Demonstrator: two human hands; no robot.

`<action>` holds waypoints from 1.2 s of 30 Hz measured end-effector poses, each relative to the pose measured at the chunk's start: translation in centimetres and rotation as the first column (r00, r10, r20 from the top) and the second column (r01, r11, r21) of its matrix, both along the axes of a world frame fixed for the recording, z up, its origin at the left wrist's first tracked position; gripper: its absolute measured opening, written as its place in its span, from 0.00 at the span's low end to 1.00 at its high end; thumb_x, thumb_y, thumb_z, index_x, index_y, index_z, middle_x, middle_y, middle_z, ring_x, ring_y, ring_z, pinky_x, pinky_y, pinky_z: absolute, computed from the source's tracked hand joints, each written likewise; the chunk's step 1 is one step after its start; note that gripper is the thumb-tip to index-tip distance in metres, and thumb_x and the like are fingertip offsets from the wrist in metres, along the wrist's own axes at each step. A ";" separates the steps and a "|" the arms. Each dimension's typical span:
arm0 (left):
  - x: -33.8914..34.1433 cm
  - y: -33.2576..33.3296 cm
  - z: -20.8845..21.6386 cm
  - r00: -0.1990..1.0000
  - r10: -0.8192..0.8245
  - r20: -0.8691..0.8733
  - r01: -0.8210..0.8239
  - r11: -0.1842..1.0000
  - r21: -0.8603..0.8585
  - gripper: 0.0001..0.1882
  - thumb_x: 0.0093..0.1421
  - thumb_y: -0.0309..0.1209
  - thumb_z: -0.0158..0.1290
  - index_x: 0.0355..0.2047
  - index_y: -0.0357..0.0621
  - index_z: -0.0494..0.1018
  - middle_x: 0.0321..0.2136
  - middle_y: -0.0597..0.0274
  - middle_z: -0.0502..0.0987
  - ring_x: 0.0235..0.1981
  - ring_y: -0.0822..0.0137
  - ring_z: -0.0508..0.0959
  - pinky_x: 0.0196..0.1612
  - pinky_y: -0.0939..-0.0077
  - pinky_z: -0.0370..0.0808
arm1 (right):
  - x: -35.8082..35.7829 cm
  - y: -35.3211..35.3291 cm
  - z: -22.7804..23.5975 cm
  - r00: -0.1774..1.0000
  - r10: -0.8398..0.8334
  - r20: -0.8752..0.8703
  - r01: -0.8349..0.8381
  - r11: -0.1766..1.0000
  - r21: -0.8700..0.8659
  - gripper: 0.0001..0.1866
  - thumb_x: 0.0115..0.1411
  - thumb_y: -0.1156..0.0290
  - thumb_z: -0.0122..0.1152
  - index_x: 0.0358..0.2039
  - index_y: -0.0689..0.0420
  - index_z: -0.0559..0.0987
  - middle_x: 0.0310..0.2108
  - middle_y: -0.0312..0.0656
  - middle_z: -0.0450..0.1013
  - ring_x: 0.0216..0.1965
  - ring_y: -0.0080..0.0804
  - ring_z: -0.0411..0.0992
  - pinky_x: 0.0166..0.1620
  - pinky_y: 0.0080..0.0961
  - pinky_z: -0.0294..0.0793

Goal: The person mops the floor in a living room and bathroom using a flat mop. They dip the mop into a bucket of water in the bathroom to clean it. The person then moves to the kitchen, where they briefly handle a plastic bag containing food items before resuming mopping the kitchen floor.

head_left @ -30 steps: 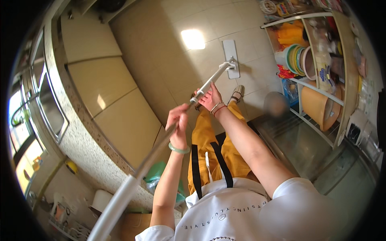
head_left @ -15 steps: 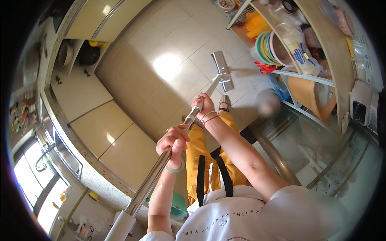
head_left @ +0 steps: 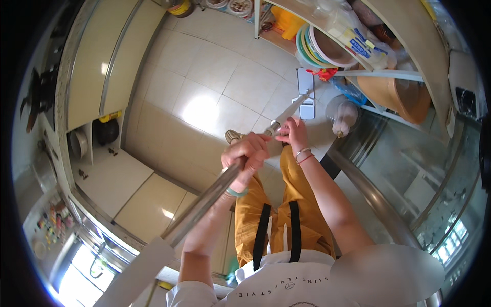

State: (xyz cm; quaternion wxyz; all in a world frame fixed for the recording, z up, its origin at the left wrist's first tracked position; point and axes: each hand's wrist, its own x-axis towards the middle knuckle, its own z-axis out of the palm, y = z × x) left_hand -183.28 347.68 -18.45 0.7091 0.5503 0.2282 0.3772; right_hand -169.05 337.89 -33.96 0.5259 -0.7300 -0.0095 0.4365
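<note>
A long metal mop pole (head_left: 204,199) runs from the lower left up to a flat white mop head (head_left: 306,94) lying on the pale tiled floor (head_left: 215,77). My left hand (head_left: 246,154) is shut around the pole's middle, with a green bangle on the wrist. My right hand (head_left: 290,132) grips the pole a little further down, near its joint, wearing thin bracelets. My yellow trousers (head_left: 276,215) and one shoe (head_left: 233,136) show below the hands.
Cream cabinet doors (head_left: 107,61) line the left side under a counter. An open shelf unit (head_left: 358,46) with stacked plates, bowls and a tan basin stands at the upper right. A tied plastic bag (head_left: 341,113) sits beside the mop head. A glass door and metal rail (head_left: 388,204) are to the right.
The view has swung, so the floor fills more of the picture. The mop head lies nearer the shelf unit than before. Both hands keep their grip on the pole.
</note>
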 end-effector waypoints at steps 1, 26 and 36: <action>0.1 1.1 -0.4 0.999 -0.034 0.017 0.033 0.999 0.012 0.13 0.60 0.29 0.51 0.20 0.43 0.64 0.17 0.63 0.68 0.25 0.64 0.71 0.48 0.53 0.70 | 0.1 -0.7 -1.1 0.892 0.232 0.388 -0.204 0.972 -0.113 0.18 0.55 0.73 0.58 0.45 0.60 0.67 0.47 0.51 0.66 0.49 0.43 0.67 0.50 0.36 0.70; -8.6 13.7 -2.6 0.988 0.141 0.065 -0.131 0.981 -0.140 0.11 0.60 0.34 0.53 0.27 0.44 0.63 0.21 0.62 0.68 0.26 0.66 0.71 0.47 0.56 0.71 | -5.1 10.4 -6.1 0.760 0.102 0.642 -0.054 0.994 -0.095 0.18 0.50 0.73 0.65 0.39 0.61 0.70 0.40 0.50 0.72 0.45 0.46 0.72 0.53 0.35 0.68; -12.7 14.6 6.0 0.982 0.156 0.110 -0.153 0.988 -0.029 0.17 0.58 0.43 0.56 0.30 0.48 0.60 0.22 0.63 0.69 0.26 0.64 0.73 0.47 0.55 0.74 | -8.8 14.4 2.5 0.257 -0.558 -0.789 0.786 0.595 -0.165 0.08 0.61 0.74 0.54 0.24 0.60 0.70 0.25 0.42 0.71 0.29 0.33 0.71 0.37 0.28 0.77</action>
